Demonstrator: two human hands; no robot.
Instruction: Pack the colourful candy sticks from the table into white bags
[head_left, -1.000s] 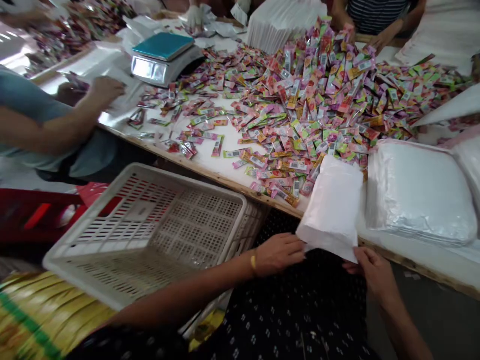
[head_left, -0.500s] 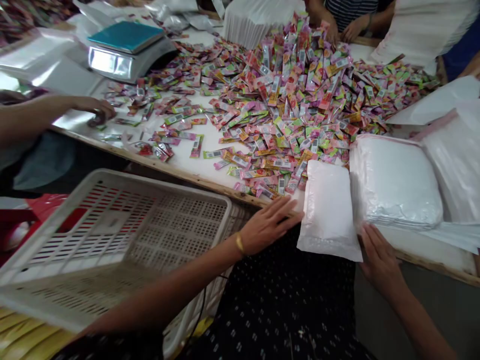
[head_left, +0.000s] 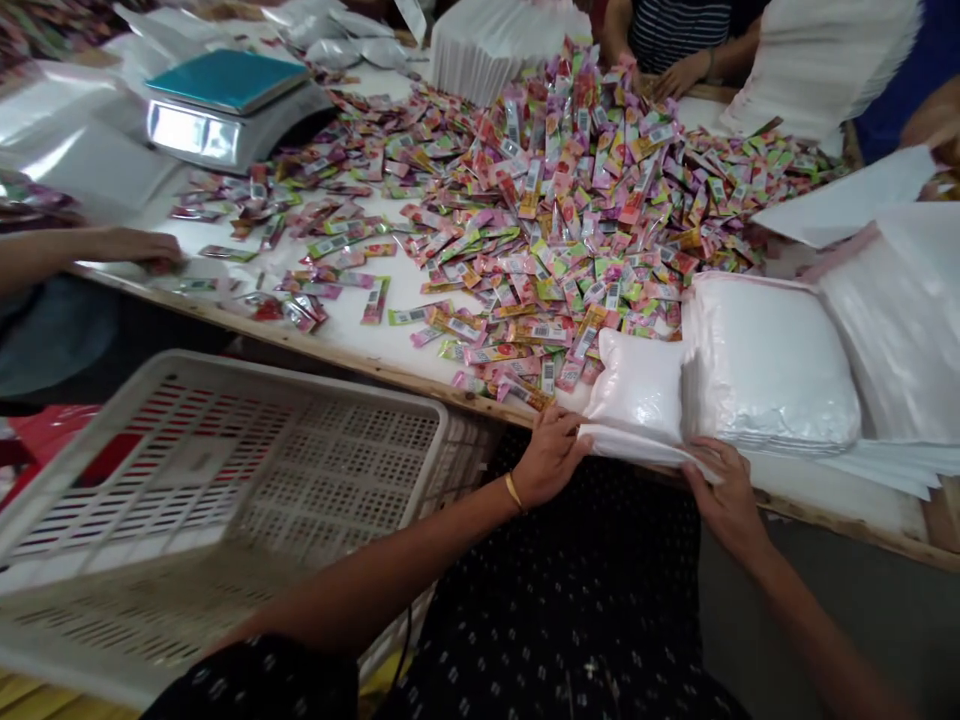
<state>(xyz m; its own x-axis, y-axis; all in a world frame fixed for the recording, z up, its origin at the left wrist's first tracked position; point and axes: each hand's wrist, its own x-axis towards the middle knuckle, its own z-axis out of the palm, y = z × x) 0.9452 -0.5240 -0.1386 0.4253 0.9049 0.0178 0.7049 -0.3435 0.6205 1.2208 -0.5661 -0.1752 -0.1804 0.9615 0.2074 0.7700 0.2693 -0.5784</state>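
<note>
A plump white pouch [head_left: 637,385] lies at the table's front edge, its near end bent upward into a fold. My left hand [head_left: 551,455] pinches the left corner of that fold between thumb and fingers. On the other corner my right hand [head_left: 724,490] is closed in the same way. Just right of the pouch stands a stack of white pouches [head_left: 776,360], close to my right fingers. Small printed sachets [head_left: 525,345] lie loose beyond my left hand, some touching the pouch's left side.
A big heap of sachets [head_left: 570,170] covers the table's middle. A scale [head_left: 232,100] stands at the back left. Below the wooden edge sits a plastic crate [head_left: 337,440]. One co-worker's hand [head_left: 142,247] is at left, another's hands [head_left: 682,75] at the back. Upright pouches [head_left: 495,45] stand behind.
The pouch lay flat with its near end hanging over the edge; that end is now folded up. Both hands have closed on its corners. The co-worker's hand at left moved left and down.
</note>
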